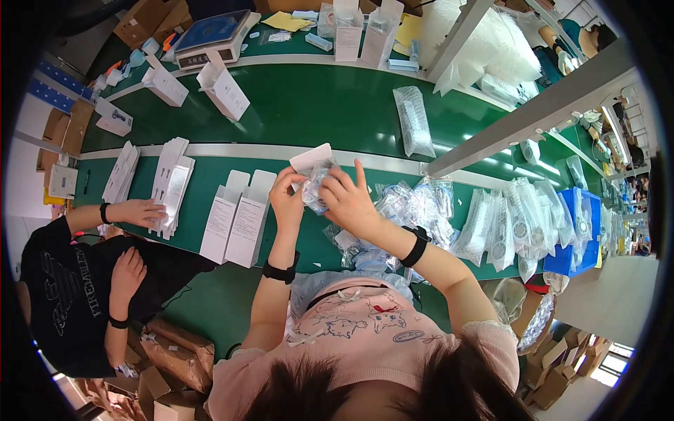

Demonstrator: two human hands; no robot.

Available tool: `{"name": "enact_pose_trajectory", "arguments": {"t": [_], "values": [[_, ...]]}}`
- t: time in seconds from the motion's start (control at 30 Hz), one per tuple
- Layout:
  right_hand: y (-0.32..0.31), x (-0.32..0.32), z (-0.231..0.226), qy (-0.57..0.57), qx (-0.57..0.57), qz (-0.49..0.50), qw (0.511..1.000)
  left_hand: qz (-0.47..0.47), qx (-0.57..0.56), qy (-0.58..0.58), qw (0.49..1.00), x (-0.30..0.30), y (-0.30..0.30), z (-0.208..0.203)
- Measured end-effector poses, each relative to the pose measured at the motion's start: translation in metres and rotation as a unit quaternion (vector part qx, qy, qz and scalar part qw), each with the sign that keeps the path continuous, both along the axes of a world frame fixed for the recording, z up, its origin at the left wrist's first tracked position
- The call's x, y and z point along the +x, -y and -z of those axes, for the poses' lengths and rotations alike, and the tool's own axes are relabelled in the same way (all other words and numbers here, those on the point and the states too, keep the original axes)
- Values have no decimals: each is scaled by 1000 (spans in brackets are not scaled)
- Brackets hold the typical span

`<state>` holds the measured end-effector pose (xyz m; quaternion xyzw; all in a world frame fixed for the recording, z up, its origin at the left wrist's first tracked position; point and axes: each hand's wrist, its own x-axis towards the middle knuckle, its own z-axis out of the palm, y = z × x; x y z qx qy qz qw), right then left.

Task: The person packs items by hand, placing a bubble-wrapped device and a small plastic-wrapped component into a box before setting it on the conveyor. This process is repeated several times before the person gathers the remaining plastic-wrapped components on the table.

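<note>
Over the near edge of the bench, both hands meet at a small white box, whose pale flap (311,159) stands up at the far side. My left hand (286,202) grips the box from the left; most of its body is hidden. A crinkled clear plastic bag (315,191) sits at the box's mouth, and what it contains is too small to tell. Fingers of my right hand (345,199) are closed on that bag, with the index finger raised. Two white boxes with raised flaps (246,223) lie to the left. To the right is a pile of clear bags (421,210).
Bubble-wrap pouches (502,224) lean beside a blue bin (592,242) at right. Another bubble-wrap pouch (414,123) lies on the raised green conveyor strip. A co-worker's hand (144,212) touches stacked flat cartons (172,186) at left. A metal post (533,116) slants across the right.
</note>
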<state>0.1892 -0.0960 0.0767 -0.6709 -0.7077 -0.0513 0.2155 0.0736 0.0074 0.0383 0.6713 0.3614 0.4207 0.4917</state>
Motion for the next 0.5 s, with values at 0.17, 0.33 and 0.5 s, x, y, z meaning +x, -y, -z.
{"name": "enact_pose_trajectory", "arguments": {"t": [0.17, 0.33, 0.5], "values": [[0, 15, -2, -197, 113, -33, 973, 3, -35, 50, 998, 0, 0, 9], [7, 23, -21, -463, 99, 70, 878, 1, -26, -28, 999, 1, 1, -11], [4, 29, -21, -300, 33, -123, 945, 8, 35, -63, 997, -2, -4, -12]]}}
